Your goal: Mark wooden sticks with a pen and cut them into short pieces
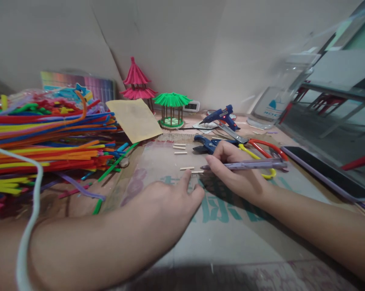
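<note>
My left hand (167,206) rests low over the printed cardboard sheet (176,242), holding nothing. Its index finger reaches out to the short pale wooden sticks (187,168), and the fingertip touches or nearly touches one; its other fingers are partly hidden. In my right hand (231,169) is a slim purple pen (252,164), gripped with its dark tip pointing left, close to the end of the nearest stick (197,172). Several more short sticks (180,153) lie a little farther back on the sheet.
Bundles of pipe cleaners (49,125) fill the left side. Behind stand a pink tower model (136,81) and a green-roofed pavilion (172,111). A glue gun (220,115), blue cutters (205,143), red-handled pliers (261,147), a water bottle (270,103) and a phone (328,173) lie right.
</note>
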A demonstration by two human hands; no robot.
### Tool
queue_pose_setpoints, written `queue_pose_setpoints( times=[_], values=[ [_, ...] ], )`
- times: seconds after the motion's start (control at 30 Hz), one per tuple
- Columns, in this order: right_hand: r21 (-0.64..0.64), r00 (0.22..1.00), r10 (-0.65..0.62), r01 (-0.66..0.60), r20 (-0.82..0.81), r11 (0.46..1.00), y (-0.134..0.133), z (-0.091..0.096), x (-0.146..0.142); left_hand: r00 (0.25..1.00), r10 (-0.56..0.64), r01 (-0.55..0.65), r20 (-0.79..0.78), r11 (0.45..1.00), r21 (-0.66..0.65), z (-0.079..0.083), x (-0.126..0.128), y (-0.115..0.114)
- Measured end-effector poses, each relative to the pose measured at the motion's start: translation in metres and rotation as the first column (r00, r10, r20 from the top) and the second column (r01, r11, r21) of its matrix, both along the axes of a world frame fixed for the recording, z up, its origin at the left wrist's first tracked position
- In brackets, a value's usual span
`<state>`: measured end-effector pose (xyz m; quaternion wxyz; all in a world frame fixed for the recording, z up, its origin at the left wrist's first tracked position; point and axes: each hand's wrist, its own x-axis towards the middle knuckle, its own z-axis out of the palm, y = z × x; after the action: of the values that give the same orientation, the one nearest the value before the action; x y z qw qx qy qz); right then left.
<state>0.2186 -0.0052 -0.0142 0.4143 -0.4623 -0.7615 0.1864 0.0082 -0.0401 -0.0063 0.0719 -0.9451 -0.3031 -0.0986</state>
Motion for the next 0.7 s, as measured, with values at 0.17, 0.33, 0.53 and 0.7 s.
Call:
queue_pose_setpoints(
  times=[0.17,0.33,0.53,0.7],
  values=[
    [0.172,0.994,0.033,-0.051,0.104,0.984,0.001,0.005,0.003,0.997,0.002,-0.002,-0.072,1.0,-0.003,0.008,-0.007,0.008],
    [0.307,0.965,0.037,-0.119,0.261,0.944,0.001,0.01,0.008,0.999,-0.024,0.021,0.031,0.996,0.087,0.026,-0.011,0.014],
    [0.343,0.849,0.143,-0.352,0.509,0.871,-0.016,0.026,0.008,0.925,-0.375,0.368,0.057,0.924,0.103,0.028,-0.005,0.011],
    [0.378,0.854,0.156,-0.374,0.496,0.847,-0.024,0.026,0.0,0.864,-0.388,0.406,0.321,0.914,0.014,0.025,-0.003,0.007]
  ],
)
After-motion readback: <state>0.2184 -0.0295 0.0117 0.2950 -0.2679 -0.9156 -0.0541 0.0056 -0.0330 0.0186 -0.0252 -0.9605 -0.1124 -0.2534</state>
